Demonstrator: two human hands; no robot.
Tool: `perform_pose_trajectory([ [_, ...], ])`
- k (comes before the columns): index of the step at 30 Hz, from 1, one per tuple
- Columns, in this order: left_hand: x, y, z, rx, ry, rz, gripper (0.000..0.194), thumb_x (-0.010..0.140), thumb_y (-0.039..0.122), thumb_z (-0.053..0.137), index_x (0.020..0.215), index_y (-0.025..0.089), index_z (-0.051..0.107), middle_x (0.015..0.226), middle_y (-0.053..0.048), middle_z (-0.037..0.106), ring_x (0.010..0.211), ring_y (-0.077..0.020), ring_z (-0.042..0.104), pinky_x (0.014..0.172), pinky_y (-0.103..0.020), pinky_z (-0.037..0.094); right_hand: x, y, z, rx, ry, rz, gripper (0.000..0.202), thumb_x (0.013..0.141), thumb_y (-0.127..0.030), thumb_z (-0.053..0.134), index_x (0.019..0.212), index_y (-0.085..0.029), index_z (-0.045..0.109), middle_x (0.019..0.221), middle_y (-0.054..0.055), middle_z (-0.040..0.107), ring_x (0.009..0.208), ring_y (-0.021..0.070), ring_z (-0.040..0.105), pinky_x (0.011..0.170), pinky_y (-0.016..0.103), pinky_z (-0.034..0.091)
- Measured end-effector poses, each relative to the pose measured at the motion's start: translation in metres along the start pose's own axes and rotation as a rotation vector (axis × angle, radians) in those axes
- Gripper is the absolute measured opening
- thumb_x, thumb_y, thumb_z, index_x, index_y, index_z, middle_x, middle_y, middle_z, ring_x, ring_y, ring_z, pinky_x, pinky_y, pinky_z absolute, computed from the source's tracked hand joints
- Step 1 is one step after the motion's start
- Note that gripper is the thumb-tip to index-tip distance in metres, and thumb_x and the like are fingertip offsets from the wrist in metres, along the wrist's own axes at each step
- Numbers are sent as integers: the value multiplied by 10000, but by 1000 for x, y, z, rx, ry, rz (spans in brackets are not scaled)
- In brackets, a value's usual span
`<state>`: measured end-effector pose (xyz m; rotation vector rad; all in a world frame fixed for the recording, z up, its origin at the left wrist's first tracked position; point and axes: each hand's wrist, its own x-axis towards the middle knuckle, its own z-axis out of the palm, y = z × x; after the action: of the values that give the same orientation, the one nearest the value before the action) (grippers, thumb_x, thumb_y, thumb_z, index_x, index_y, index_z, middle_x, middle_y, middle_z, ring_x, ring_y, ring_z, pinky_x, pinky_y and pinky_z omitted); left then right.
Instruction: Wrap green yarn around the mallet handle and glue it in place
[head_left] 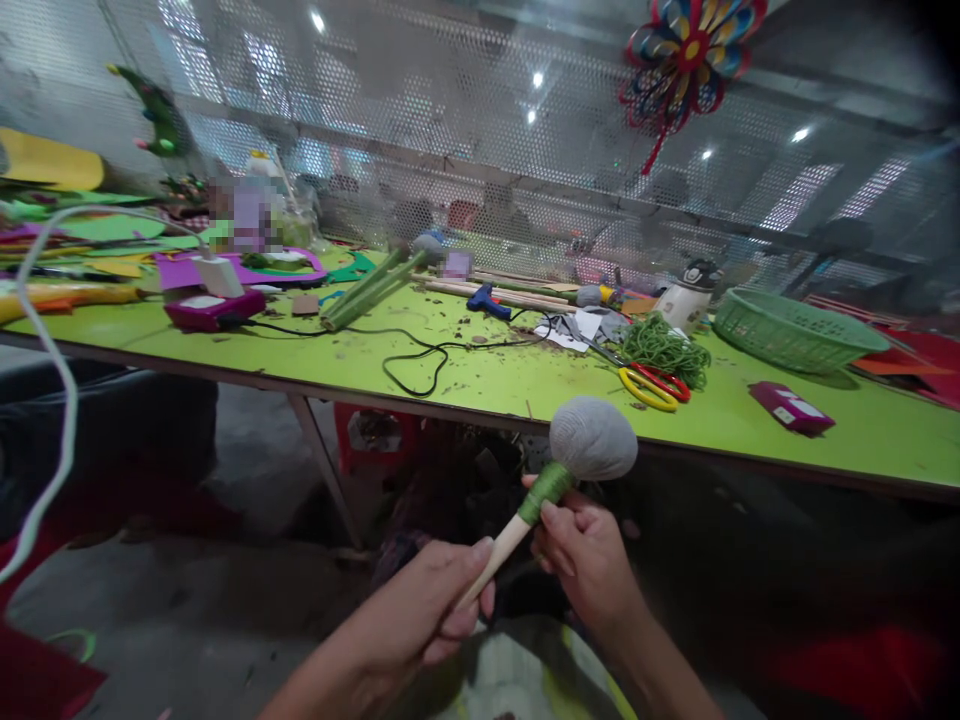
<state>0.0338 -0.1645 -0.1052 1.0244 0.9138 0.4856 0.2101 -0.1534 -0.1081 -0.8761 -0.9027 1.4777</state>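
A padded mallet [592,438] is held in front of the table's near edge, tilted with its rounded grey, cloth-covered head up and to the right. Green cord [551,488] is wound tightly round its neck, below the head. My left hand [442,590] is closed round the lower part of the pale wooden handle [504,548]. At the cord-wrapped neck, my right hand [581,545] grips with thumb and fingers, some of them hidden behind it. The handle's bottom end is covered by my left hand.
On the green table [330,365] lie scissors [660,388], a tangle of green cord [667,350], a blue glue gun [489,302], a green basket [795,330] and purple boxes [791,408]. Several green-wrapped sticks [375,290] lie farther back. A white cable [64,400] hangs at the left.
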Motion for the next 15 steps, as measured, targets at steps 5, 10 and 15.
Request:
perform_pose_trajectory([
  [5,6,-7,0,397,317,234,422,863,546,410,784,175,596,533,16,559,464,-124,486,453,-212,340,4,4,1,5,45,-34,328,809,-310,670,1084,-136,629,428,-129,249,405,59,179,417,207,242],
  [10,3,-9,2,548,485,428,276,875,393,483,927,193,665,799,-21,648,731,-169,558,664,-243,396,3,5,1,-9,46,-52,323,826,-288,655,1115,-149,612,431,-125,267,409,61,195,425,210,249],
  [15,-6,3,2,111,110,139,424,857,530,445,772,147,606,464,87,333,381,-58,229,367,-193,175,-1,-3,3,39,-27,-43,314,841,-285,635,1125,-153,612,400,-136,242,389,57,177,422,210,274],
])
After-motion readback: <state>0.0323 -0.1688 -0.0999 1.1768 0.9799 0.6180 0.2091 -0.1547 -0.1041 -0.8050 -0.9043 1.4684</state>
